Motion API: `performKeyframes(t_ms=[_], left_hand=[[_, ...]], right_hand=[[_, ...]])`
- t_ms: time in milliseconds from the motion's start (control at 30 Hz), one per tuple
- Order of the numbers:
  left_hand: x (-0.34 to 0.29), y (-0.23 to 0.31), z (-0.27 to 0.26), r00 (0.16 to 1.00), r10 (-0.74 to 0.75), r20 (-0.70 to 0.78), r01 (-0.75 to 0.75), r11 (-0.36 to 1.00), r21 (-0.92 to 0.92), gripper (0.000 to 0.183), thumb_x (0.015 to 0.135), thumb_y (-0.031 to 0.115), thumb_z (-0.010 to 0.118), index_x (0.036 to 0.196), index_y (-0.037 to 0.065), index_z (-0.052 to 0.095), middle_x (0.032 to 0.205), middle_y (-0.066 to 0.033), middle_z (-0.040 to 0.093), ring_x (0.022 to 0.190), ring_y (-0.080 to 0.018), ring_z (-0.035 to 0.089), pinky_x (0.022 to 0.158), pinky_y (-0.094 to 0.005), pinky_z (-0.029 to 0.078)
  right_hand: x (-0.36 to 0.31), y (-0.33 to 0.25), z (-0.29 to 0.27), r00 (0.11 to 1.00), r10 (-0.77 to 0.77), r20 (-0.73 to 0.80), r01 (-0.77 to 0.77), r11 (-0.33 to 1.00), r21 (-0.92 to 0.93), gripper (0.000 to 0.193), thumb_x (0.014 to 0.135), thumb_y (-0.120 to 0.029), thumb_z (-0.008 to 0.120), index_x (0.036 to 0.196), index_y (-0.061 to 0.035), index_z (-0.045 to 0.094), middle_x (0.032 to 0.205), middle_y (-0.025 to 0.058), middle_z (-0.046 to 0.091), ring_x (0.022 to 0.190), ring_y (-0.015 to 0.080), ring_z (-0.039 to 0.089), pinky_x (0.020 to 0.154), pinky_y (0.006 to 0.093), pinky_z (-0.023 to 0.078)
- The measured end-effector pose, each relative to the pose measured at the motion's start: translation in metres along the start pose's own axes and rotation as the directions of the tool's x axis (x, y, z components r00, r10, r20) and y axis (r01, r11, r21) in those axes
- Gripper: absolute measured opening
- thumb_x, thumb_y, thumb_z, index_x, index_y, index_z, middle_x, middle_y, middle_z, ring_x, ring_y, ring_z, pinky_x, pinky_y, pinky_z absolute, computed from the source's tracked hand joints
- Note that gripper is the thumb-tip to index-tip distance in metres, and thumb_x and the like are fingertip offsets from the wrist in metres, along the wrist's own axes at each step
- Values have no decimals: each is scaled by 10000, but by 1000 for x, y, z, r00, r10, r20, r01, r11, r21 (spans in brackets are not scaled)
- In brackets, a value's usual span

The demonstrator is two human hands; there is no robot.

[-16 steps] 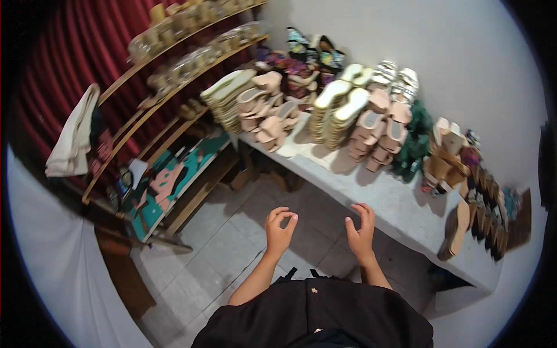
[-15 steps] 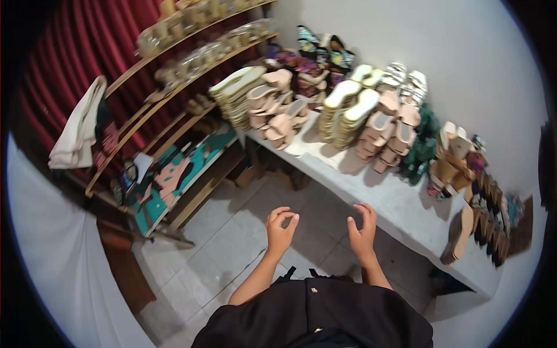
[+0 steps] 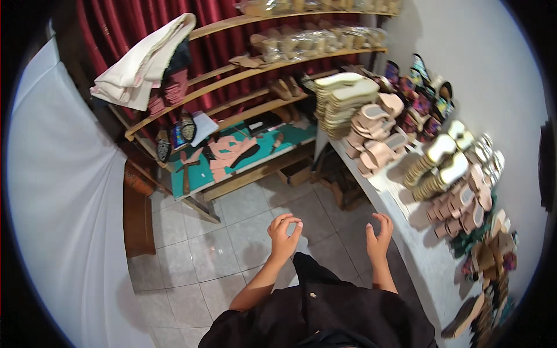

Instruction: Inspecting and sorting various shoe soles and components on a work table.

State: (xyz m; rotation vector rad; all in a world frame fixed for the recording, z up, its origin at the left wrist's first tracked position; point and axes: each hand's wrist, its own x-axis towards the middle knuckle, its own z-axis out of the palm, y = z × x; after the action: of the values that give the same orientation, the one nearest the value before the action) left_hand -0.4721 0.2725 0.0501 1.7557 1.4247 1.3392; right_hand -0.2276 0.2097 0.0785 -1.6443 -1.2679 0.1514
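My left hand (image 3: 283, 236) is in mid-air above the tiled floor, fingers curved, with floor showing through the gap beside the thumb. Nothing is in it. My right hand (image 3: 379, 238) hovers apart from it, thumb and fingers spread in a loose C, also holding nothing. Closest to the right hand is the long white-covered table (image 3: 406, 232). Stacks of pale insoles (image 3: 342, 98) and pink sandals (image 3: 380, 153) stand along it. Ahead of the left hand, a low teal-topped bench (image 3: 200, 174) bears pink cut pieces (image 3: 229, 151) and a hammer (image 3: 187, 174).
Wooden shelves (image 3: 255, 72) with plastic-wrapped shoe parts (image 3: 319, 40) rise before a red curtain (image 3: 133, 23). Folded cream cloth (image 3: 145, 64) hangs at their left end. White fabric (image 3: 64, 203) drapes down the left side. Shoes (image 3: 342, 191) lie under the table.
The view has swung left, so shelves, bench and table sit farther right in it. Both hands keep nearly the same pose, still empty. A dark-clothed leg now shows below them.
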Motion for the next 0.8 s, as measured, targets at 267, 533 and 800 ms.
performKeyframes(t_ms=[267,533,800], left_hand=[[231,-30,-45,954,292,-75,-223,851,476,193,705,199,641,894,170,609,1062,-41,511,1057,-235,448,887,-469,235],[439,-40,-74,843,527,-111,-291,619,730,280,707,154,624,983,138,581,1083,-61,502,1108,-243,421,906,-492,237],[582,-76,-87,805,585,101,-368,359,858,399,703,18,546,1067,181,577,1151,-77,465,1142,-253,401,932,-547,265]], right_hand=[[149,-50,138,968,-246,49,237,961,141,309,695,-78,603,1001,-59,566,1080,129,499,1047,311,431,914,397,319],[270,-120,242,794,-602,81,584,794,169,312,690,-123,615,999,-106,579,1080,101,503,1076,327,419,925,466,276],[322,-135,303,786,-613,80,595,786,169,299,690,-128,616,986,-117,579,1079,92,501,1089,320,410,919,502,264]])
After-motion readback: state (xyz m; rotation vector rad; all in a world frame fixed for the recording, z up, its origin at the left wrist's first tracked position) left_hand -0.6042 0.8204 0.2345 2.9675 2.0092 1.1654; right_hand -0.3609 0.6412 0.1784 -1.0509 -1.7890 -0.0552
